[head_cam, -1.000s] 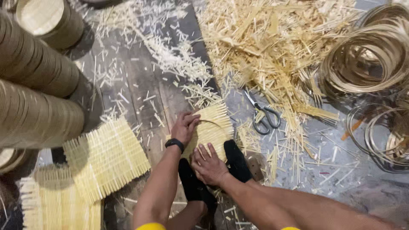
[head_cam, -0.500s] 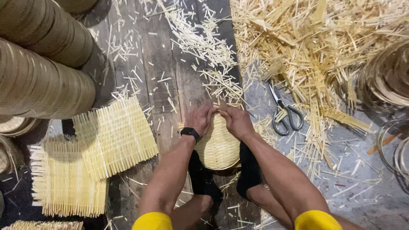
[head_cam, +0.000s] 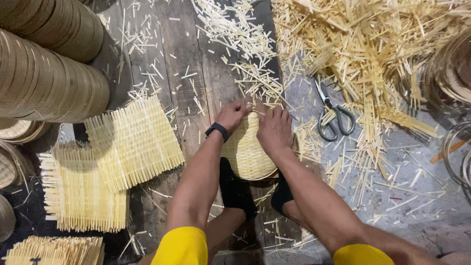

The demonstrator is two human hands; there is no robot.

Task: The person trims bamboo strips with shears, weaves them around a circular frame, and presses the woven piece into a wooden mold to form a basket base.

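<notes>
A round woven bamboo piece (head_cam: pixel 248 154) lies on the wooden floor between my feet in black socks (head_cam: pixel 235 191). Both hands rest on its far edge. My left hand (head_cam: pixel 233 114), with a black wristband, pinches thin bamboo strips at the rim. My right hand (head_cam: pixel 274 130) presses flat on the weave beside it, fingers close to the left hand's.
Scissors with grey handles (head_cam: pixel 333 115) lie to the right amid loose bamboo slivers (head_cam: pixel 373 54). Square woven mats (head_cam: pixel 132 142) are stacked at left. Stacks of round bamboo frames (head_cam: pixel 44 83) fill the upper left. Coiled bamboo hoops (head_cam: pixel 451 73) sit at right.
The square mat under my hands has become a rounded piece. Both hands moved onto its far edge, and the view shifted so the scissors sit further right.
</notes>
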